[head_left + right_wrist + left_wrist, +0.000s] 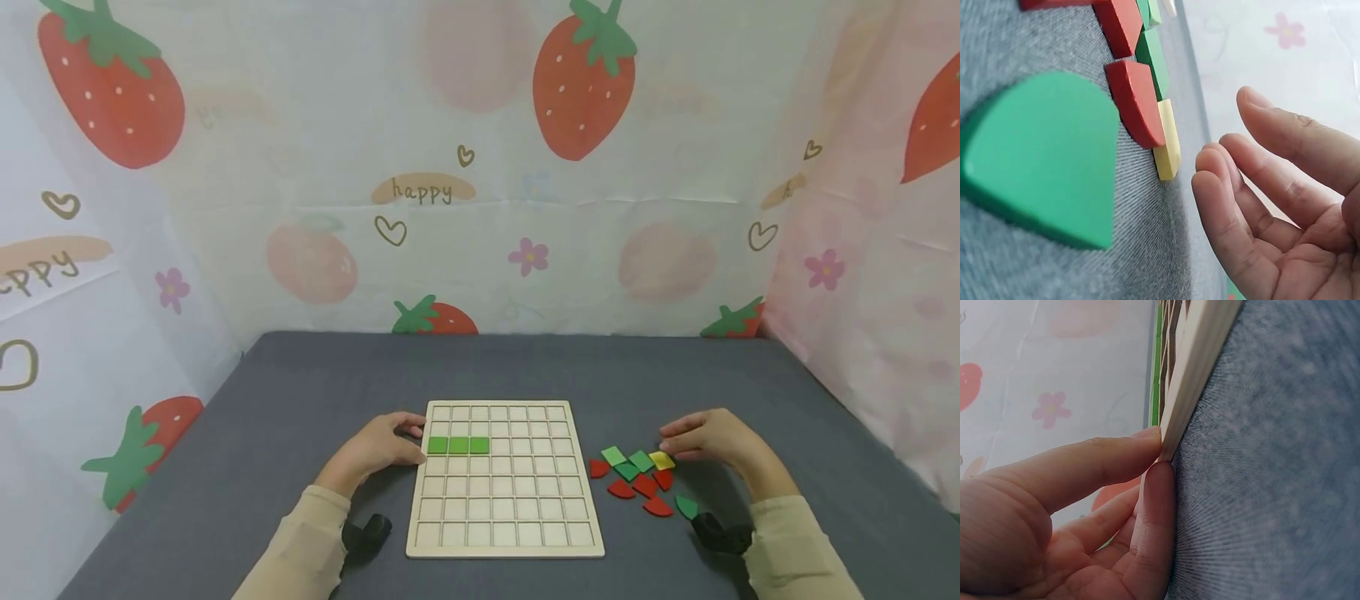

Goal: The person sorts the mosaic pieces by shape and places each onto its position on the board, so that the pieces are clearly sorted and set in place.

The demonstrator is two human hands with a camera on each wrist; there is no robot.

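Board (505, 552) touched by the left hand (373, 452); yellow piece (663, 460) just beside the right hand (708, 437).
At lower centre of the head view, the board's left edge is met by the left thumb and fingertips, loosely spread and not wrapped round it; at lower right, nothing is held by the right hand, its thumb and slightly bent fingers parted, with the yellow piece just beyond the fingertips. In the board, the three leftmost cells of the third row from the top are filled by green squares (458, 446). Between board and right hand, red pieces (657, 507) and green pieces (627, 472) are scattered.
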